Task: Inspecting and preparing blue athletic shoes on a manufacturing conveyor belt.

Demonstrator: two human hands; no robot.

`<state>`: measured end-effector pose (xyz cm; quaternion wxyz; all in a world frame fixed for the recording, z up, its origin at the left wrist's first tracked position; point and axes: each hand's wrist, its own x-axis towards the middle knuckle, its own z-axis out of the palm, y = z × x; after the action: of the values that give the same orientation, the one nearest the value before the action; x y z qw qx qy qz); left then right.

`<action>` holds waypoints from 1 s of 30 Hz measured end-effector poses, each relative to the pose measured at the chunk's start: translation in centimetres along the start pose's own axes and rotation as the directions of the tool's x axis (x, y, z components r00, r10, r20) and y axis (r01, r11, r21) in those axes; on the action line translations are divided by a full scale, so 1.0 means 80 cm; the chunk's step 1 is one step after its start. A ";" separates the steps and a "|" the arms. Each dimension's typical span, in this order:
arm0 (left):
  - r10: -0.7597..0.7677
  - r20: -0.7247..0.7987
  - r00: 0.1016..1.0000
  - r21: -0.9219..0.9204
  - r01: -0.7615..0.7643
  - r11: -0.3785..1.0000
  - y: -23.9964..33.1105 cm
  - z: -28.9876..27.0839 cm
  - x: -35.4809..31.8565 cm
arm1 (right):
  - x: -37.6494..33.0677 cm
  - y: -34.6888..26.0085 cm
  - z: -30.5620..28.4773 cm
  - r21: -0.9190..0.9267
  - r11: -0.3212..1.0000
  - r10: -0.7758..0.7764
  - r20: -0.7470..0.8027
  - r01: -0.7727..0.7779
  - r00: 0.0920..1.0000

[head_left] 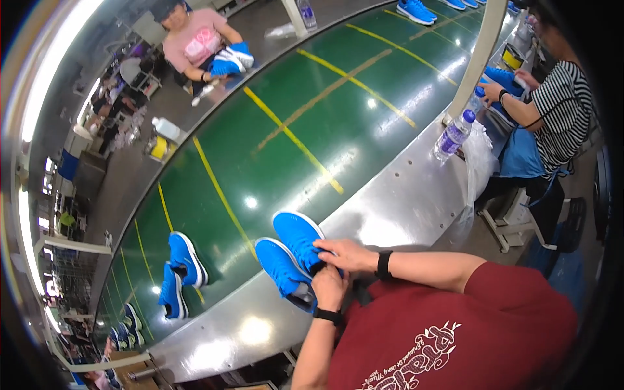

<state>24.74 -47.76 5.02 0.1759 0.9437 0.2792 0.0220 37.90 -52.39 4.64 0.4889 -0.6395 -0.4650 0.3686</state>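
Two blue sneakers with white soles lie side by side at the near edge of the belt, toes pointing away from me. Both my hands are at the collar of the right sneaker (297,236). My right hand (348,255) grips it from above near the tongue, fingers bent over the edge. Just below, my left hand (329,287) is closed at the heel opening, its fingertips partly hidden. The left sneaker (279,263) rests against the other one, its grey-lined opening close to my left wrist. Each wrist wears a black band.
A green conveyor belt (273,169) with yellow cross lines curves past, edged by a metal ledge (383,224). Another blue pair (175,286) sits on it at left, dark shoes (127,328) beyond. A bottle (452,136) stands right. Two co-workers (198,42) (552,117) handle blue shoes.
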 end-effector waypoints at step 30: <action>0.044 0.080 0.996 -0.083 -0.037 0.996 0.036 -0.001 -0.004 | 0.045 0.016 -0.082 0.454 0.550 0.432 0.563 -0.701 0.704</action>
<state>25.91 -50.17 6.09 0.2249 0.9414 0.2514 -0.0014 45.33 -50.93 4.94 0.4239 -0.4629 -0.1586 0.7621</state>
